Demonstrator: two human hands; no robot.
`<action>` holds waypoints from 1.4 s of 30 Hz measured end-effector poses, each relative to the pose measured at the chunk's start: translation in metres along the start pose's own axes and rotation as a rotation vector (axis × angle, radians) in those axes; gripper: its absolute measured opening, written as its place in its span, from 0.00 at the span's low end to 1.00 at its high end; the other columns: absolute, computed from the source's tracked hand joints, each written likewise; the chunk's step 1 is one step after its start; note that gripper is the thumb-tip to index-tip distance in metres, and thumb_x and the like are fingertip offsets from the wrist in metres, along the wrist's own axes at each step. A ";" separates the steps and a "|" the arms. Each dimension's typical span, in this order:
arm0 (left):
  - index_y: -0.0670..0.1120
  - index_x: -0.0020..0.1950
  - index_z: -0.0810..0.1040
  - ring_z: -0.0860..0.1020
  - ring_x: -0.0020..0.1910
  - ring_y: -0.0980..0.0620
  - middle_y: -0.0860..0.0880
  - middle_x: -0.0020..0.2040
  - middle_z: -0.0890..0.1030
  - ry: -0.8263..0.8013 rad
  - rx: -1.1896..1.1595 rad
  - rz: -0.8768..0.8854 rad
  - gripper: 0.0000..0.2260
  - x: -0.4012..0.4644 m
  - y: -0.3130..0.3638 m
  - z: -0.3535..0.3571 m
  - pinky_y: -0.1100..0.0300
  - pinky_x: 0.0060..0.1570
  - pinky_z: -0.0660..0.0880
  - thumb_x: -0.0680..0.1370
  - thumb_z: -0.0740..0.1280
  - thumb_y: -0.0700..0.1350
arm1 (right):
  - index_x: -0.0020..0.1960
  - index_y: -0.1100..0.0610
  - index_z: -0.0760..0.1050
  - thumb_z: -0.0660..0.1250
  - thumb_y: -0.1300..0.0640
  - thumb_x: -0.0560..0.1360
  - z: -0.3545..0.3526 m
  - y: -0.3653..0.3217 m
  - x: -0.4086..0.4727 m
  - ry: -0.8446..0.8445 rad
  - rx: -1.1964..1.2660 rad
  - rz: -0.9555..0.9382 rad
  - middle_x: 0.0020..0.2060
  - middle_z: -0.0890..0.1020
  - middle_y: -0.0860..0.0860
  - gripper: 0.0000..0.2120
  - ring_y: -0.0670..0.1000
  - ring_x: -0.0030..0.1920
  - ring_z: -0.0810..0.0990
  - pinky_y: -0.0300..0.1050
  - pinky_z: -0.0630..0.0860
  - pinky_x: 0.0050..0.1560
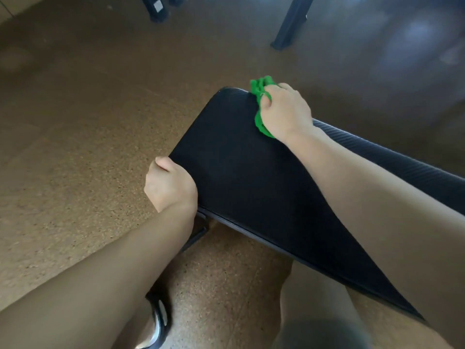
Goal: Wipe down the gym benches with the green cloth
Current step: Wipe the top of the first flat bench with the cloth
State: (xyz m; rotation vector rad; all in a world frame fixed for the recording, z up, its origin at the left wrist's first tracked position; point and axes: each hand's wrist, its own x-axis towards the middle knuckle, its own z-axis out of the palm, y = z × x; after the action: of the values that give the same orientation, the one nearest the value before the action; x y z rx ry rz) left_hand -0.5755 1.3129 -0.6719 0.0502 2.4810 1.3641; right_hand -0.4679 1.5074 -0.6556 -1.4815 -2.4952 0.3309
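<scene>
Speckled brown cork-like floor (pixel 75 159) surrounds a black padded gym bench worktop (pixel 239 177), which runs from 11 o'clock toward 4 o'clock. I see the right hand (pixel 284 112) at the pad's far corner, about 1 o'clock, fingers curled round a crumpled green cloth (pixel 260 122) and pressing it on the pad. The left hand (pixel 169 185), at 9 o'clock, grips the pad's near left edge, fingers wrapped beneath. Dark metal frame legs (pixel 292 23) stand at 12 o'clock.
</scene>
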 end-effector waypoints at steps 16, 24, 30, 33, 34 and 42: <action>0.40 0.49 0.78 0.78 0.48 0.41 0.42 0.48 0.80 0.095 0.036 0.008 0.20 -0.002 -0.001 0.008 0.50 0.50 0.76 0.85 0.49 0.48 | 0.71 0.62 0.73 0.56 0.56 0.81 0.025 -0.075 -0.005 -0.004 -0.089 -0.165 0.73 0.71 0.62 0.21 0.61 0.76 0.65 0.56 0.57 0.79; 0.40 0.52 0.79 0.79 0.51 0.42 0.42 0.51 0.82 0.104 0.030 0.011 0.20 -0.004 0.004 0.009 0.50 0.53 0.76 0.84 0.49 0.48 | 0.66 0.58 0.79 0.59 0.57 0.81 0.004 0.006 -0.038 0.075 0.114 -0.145 0.67 0.77 0.55 0.17 0.59 0.68 0.73 0.50 0.68 0.67; 0.44 0.48 0.76 0.76 0.45 0.47 0.47 0.46 0.78 0.082 0.013 0.016 0.18 -0.008 0.001 0.008 0.55 0.45 0.70 0.85 0.49 0.47 | 0.64 0.59 0.78 0.59 0.57 0.83 -0.033 0.080 -0.102 0.162 0.050 0.088 0.62 0.78 0.53 0.14 0.57 0.61 0.76 0.48 0.70 0.54; 0.43 0.48 0.77 0.79 0.46 0.45 0.46 0.46 0.80 0.090 0.005 0.012 0.19 -0.006 -0.001 0.010 0.52 0.47 0.75 0.84 0.49 0.49 | 0.59 0.61 0.77 0.57 0.55 0.83 -0.021 0.056 -0.081 0.153 0.001 0.173 0.57 0.78 0.57 0.14 0.60 0.60 0.75 0.52 0.70 0.59; 0.43 0.48 0.77 0.80 0.47 0.44 0.45 0.46 0.80 0.088 0.005 0.013 0.19 -0.005 -0.001 0.010 0.50 0.49 0.78 0.84 0.49 0.49 | 0.58 0.61 0.77 0.56 0.55 0.83 -0.016 0.040 -0.067 0.141 0.011 0.189 0.57 0.78 0.58 0.14 0.61 0.60 0.74 0.53 0.69 0.61; 0.41 0.47 0.76 0.76 0.46 0.43 0.44 0.46 0.78 0.091 0.031 0.032 0.18 -0.001 -0.001 0.009 0.52 0.49 0.72 0.85 0.50 0.47 | 0.68 0.61 0.75 0.57 0.57 0.82 0.029 -0.075 -0.008 0.033 0.002 -0.177 0.69 0.74 0.60 0.18 0.62 0.74 0.68 0.56 0.60 0.77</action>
State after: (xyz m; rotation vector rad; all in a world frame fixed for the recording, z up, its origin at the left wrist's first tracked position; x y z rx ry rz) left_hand -0.5719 1.3197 -0.6774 0.0359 2.5872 1.3701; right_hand -0.5357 1.4630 -0.6607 -1.2423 -2.5751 0.2753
